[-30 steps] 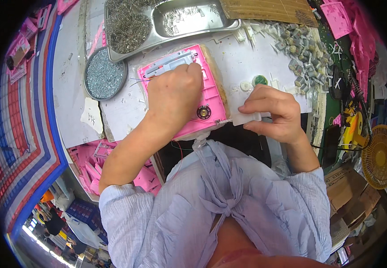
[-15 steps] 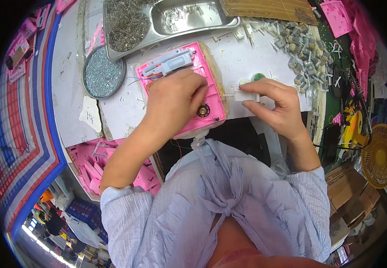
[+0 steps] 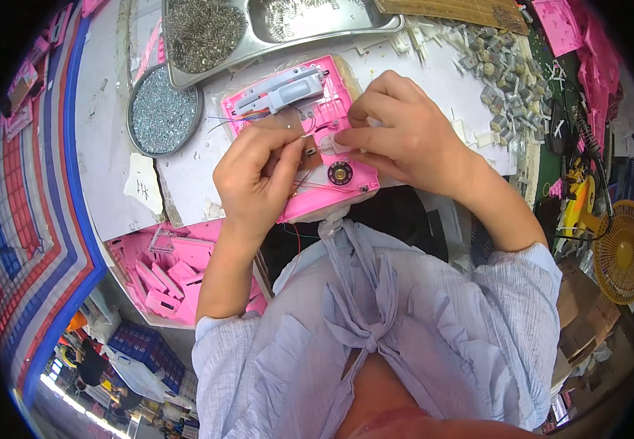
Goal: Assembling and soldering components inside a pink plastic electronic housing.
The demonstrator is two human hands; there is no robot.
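A pink plastic casing (image 3: 361, 179) lies open on the table before me, its inside facing up. Closed fingers of my left hand (image 3: 255, 175) grip the edge of a small brown circuit board (image 3: 311, 155) over the casing. With its fingertips pinched, my right hand (image 3: 416, 135) holds a small white plastic part (image 3: 328, 144) beside the board; its far side is hidden by fingers. A light grey plastic piece (image 3: 295, 91) sits along the casing's far side, with coloured wires near it. A round black speaker (image 3: 340, 173) sits in the near right corner.
A grey dish of small screws (image 3: 165, 110) stands left of the casing. Behind it, a metal tray (image 3: 255, 55) holds springs. Small grey-and-white parts (image 3: 504, 95) are heaped at the right. Pink plastic pieces (image 3: 170, 278) fill a box below left. A yellow fan (image 3: 621, 252) stands far right.
My right hand has moved left from beside the casing to over it, bringing the white part. My left hand has shifted left and nearer, and the brown board now shows.
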